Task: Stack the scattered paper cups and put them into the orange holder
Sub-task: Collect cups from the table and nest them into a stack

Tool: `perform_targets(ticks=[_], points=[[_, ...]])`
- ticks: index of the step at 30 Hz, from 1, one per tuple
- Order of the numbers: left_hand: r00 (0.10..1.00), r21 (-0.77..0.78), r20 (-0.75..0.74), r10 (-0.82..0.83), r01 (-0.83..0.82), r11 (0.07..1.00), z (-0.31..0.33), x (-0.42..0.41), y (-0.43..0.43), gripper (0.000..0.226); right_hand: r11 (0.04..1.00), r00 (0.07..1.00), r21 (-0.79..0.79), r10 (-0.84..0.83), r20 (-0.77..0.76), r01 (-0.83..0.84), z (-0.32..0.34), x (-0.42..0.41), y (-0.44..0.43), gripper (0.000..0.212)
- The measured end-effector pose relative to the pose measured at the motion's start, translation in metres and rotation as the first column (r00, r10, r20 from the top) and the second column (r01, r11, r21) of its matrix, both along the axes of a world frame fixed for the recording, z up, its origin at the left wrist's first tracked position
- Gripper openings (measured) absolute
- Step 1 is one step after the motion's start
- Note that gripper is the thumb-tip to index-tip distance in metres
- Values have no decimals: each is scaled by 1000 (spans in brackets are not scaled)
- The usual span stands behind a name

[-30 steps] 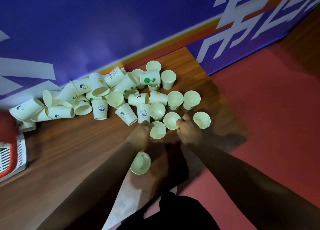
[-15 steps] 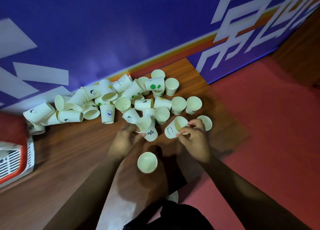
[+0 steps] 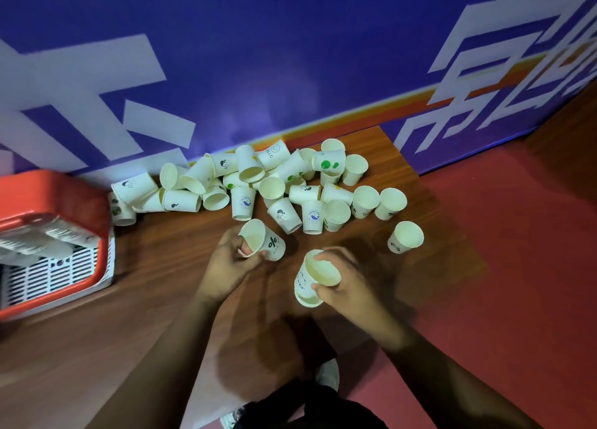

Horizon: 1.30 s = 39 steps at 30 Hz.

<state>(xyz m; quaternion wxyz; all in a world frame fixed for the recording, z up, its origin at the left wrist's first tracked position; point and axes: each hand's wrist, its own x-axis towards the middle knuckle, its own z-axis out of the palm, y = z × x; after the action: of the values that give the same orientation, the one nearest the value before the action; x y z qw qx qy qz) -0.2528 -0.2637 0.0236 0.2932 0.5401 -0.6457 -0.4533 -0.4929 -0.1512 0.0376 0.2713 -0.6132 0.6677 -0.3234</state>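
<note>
Many white paper cups (image 3: pixel 277 186) lie scattered or stand on the brown wooden table (image 3: pixel 161 267) against the blue wall. My left hand (image 3: pixel 231 262) grips a tilted cup with a percent sign (image 3: pixel 263 239). My right hand (image 3: pixel 342 283) holds a cup (image 3: pixel 318 272) nested into another cup (image 3: pixel 307 296) below it. One lone cup (image 3: pixel 405 237) stands to the right of my hands. The orange holder (image 3: pixel 55 202) sits at the table's left edge, with stacked cups (image 3: pixel 42 241) lying inside it.
The blue wall with white lettering (image 3: pixel 290 73) borders the table at the back. The table's right edge (image 3: pixel 429 202) drops to a red floor (image 3: pixel 517 267). My shoe (image 3: pixel 328 373) shows below the table's front edge.
Both hands lifted their cups off the table and drew back toward me. The right hand's cup came down onto the lone cup that stood near the front. The view shifted right, showing more of the holder.
</note>
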Motion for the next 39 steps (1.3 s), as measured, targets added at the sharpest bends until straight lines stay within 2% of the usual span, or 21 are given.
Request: perform_targets(ticks=[2, 4, 7, 8, 12, 14, 16, 18, 20, 22, 29, 33, 39], points=[[998, 27, -51, 24, -23, 999, 4, 6, 7, 26, 994, 995, 111, -13, -103, 24, -5, 4, 5, 72], [991, 98, -126, 53, -40, 994, 8, 13, 12, 47, 979, 984, 197, -14, -180, 50, -11, 9, 6, 85], [993, 121, -119, 3, 12, 993, 9, 21, 14, 84, 971, 978, 234, 10, -209, 40, -23, 20, 4, 90], [995, 118, -96, -17, 28, 993, 9, 21, 14, 84, 966, 974, 256, 28, -227, 32, -27, 23, 3, 90], [995, 83, -41, -92, 96, 992, 8, 13, 17, 60, 961, 946, 277, 108, -307, -21, -41, 31, 5, 95], [988, 66, -40, -146, 149, 987, 8, 4, 19, 63, 966, 970, 258, 73, -232, -11, -42, 28, 7, 90], [976, 52, -49, -213, 215, 975, 6, -6, 21, 68, 975, 997, 209, -62, -47, 70, -39, 21, 9, 73], [950, 42, -42, -309, 310, 950, 4, -18, 26, 74, 975, 969, 169, -175, 177, 145, -32, 13, 10, 59], [910, 19, -3, -414, 414, 910, 1, -30, 32, 79, 977, 936, 145, -193, 296, 156, -26, 9, 10, 55], [875, 16, 70, -480, 480, 877, -4, -40, 36, 81, 984, 947, 138, -151, 283, 116, -25, 7, 11, 54], [754, 54, 270, -598, 608, 792, -34, -46, 42, 82, 974, 1000, 228, 6, 31, -13, -40, 5, 21, 52], [709, 145, 229, -667, 653, 743, -44, -46, 45, 95, 973, 996, 221, 72, -50, -59, -54, 4, 26, 57], [703, 207, 220, -676, 644, 737, -51, -43, 45, 91, 978, 995, 195, 81, -49, -70, -65, 0, 30, 53]])
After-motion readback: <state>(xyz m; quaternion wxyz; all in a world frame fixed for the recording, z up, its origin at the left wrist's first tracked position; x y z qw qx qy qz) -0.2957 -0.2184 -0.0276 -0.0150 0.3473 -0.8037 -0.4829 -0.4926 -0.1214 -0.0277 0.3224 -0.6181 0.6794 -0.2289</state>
